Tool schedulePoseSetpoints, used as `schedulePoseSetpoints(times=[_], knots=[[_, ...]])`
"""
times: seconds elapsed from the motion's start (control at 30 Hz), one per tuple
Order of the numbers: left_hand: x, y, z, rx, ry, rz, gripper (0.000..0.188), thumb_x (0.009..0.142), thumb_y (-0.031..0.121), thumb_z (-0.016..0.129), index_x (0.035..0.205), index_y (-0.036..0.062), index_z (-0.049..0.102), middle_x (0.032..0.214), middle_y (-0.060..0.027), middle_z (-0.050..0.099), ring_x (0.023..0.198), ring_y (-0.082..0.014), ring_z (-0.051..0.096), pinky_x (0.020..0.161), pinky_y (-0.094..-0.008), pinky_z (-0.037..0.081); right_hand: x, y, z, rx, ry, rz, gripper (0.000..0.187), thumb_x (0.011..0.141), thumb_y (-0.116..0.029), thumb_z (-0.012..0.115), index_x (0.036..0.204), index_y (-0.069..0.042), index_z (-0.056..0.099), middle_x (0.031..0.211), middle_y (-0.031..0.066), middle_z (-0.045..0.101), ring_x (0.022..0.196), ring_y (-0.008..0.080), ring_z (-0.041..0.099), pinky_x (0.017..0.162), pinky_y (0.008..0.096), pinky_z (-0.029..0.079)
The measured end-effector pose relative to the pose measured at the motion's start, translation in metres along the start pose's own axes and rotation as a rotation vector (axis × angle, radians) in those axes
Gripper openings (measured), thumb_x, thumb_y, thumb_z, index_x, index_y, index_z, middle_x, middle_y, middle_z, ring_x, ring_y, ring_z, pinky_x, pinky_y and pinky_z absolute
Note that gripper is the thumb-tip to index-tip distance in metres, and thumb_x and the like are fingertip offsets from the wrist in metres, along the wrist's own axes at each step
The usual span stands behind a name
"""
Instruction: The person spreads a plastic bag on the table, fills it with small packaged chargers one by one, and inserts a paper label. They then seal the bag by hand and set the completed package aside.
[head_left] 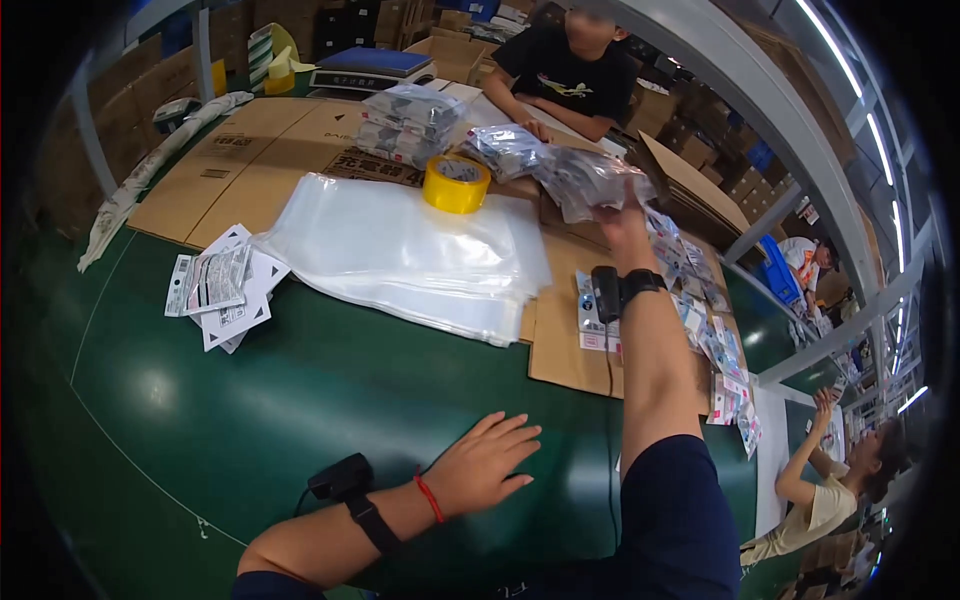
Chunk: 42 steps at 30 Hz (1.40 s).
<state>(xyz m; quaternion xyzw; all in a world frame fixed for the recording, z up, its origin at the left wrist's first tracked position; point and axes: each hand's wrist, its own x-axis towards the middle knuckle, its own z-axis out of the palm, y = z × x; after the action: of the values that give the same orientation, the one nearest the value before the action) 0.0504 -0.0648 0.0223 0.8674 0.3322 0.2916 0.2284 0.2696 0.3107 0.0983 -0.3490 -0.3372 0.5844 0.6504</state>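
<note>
My left hand (pixel 485 462) rests on the green table (pixel 300 400), fingers stretched out and apart, holding nothing. My right arm reaches far forward, and my right hand (pixel 624 215) grips a transparent plastic bag (pixel 585 182) of packed goods at its near right edge. Part of that hand is hidden by the bag's glare. Another filled bag (pixel 503 148) lies just left of it, touching or nearly so. Beyond the yellow tape roll (pixel 457 185) stands a stack of filled bags (pixel 408 122). A pile of flat transparent bags (pixel 400 250) spreads beneath the roll.
Cardboard sheets (pixel 265 135) cover the table's far side. White printed cards and small packets (pixel 228 285) lie at left. Several blister packs (pixel 725 365) line the right edge. A co-worker in a black shirt (pixel 570 75) leans on the far side; grey metal posts (pixel 830 335) rise at right.
</note>
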Motion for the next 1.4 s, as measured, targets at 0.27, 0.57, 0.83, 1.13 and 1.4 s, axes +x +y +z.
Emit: schedulePoseSetpoints(times=[0.27, 0.57, 0.83, 1.13, 1.4], knots=[[0.002, -0.001, -0.004, -0.015, -0.006, -0.020, 0.042, 0.086, 0.029, 0.061, 0.119, 0.0046, 0.056, 0.133, -0.0115, 0.049, 0.131, -0.0273, 0.038, 0.110, -0.0436, 0.026, -0.046, 0.054, 0.040, -0.495, -0.248, 0.070, 0.066, 0.087, -0.013, 0.058, 0.143, -0.002, 0.025, 0.140, 0.0140, 0.036, 0.112, 0.0274, 0.050, 0.090, 0.0371, 0.046], [0.003, -0.002, 0.001, 0.029, 0.003, 0.005, 0.041, 0.083, 0.028, 0.064, 0.117, 0.0046, 0.057, 0.132, -0.0106, 0.050, 0.129, -0.0269, 0.039, 0.110, -0.0434, 0.026, -0.120, -0.013, -0.007, -0.955, -0.421, 0.134, 0.051, 0.086, -0.014, 0.058, 0.134, -0.001, 0.044, 0.129, 0.0107, 0.051, 0.105, 0.0161, 0.054, 0.088, 0.0321, 0.046], [0.001, -0.006, 0.004, 0.026, 0.021, 0.047, 0.040, 0.083, 0.026, 0.063, 0.115, 0.0022, 0.057, 0.130, -0.0136, 0.051, 0.129, -0.0293, 0.038, 0.110, -0.0438, 0.025, -0.163, -0.025, -0.014, -1.456, -0.642, 0.028, 0.046, 0.088, -0.018, 0.058, 0.131, -0.004, 0.049, 0.120, 0.0067, 0.058, 0.100, 0.0143, 0.057, 0.088, 0.0287, 0.046], [0.001, -0.004, 0.004, 0.065, 0.006, 0.023, 0.042, 0.085, 0.027, 0.063, 0.119, 0.0046, 0.056, 0.133, -0.0109, 0.049, 0.131, -0.0272, 0.037, 0.110, -0.0436, 0.026, -0.181, 0.033, 0.038, -1.575, -0.842, -0.422, 0.049, 0.092, -0.028, 0.054, 0.134, -0.006, 0.045, 0.133, 0.0175, 0.049, 0.118, 0.0287, 0.050, 0.099, 0.0366, 0.039], [0.000, -0.005, 0.008, 0.085, 0.020, 0.042, 0.041, 0.085, 0.027, 0.062, 0.119, 0.0047, 0.056, 0.134, -0.0125, 0.047, 0.131, -0.0288, 0.036, 0.110, -0.0440, 0.025, -0.143, 0.097, 0.090, -1.718, -0.552, -0.428, 0.040, 0.093, -0.030, 0.049, 0.125, -0.008, 0.054, 0.131, 0.0174, 0.050, 0.117, 0.0330, 0.049, 0.107, 0.0391, 0.030]])
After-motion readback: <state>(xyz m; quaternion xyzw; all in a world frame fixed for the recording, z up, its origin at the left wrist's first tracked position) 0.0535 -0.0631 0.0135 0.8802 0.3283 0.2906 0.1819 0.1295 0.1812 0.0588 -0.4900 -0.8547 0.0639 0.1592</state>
